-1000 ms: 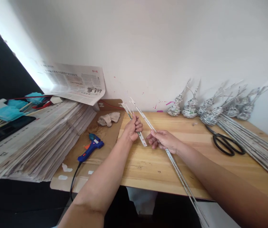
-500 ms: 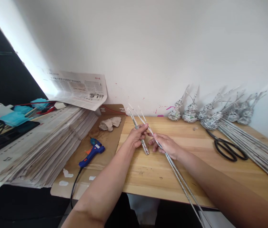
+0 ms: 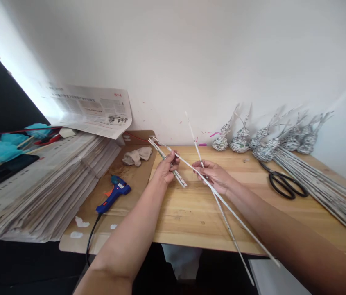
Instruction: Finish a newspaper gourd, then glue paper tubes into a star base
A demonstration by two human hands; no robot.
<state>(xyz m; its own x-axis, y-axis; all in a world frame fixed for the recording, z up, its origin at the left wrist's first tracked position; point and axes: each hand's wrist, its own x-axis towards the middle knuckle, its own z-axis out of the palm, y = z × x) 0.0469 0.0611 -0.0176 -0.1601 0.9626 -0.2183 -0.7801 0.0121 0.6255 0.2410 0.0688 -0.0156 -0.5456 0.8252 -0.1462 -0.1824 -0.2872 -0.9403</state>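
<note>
My left hand point(image 3: 168, 167) is closed around a small bundle of short rolled-newspaper sticks point(image 3: 179, 178), and its thumb and finger also pinch one long paper stick point(image 3: 237, 218). That long stick slants down to the right, past my right hand point(image 3: 212, 174). My right hand grips a second long paper stick point(image 3: 228, 229), whose top end points up toward the wall. The two long sticks cross just below the right fingers. Whether the right fingers also touch the first long stick is hard to tell.
A blue glue gun point(image 3: 113, 196) and crumpled cloth point(image 3: 137, 156) lie on cardboard point(image 3: 105, 229) at left, beside stacked newspapers point(image 3: 65, 184). Black-handled scissors point(image 3: 285, 184), a pile of long paper sticks point(image 3: 320, 184) and several woven gourd shapes point(image 3: 239, 140) occupy the right of the wooden table point(image 3: 185, 221).
The long sticks, held together in my right hand before, have spread into a cross. My left hand has taken the upper part of one. The view has shifted slightly.
</note>
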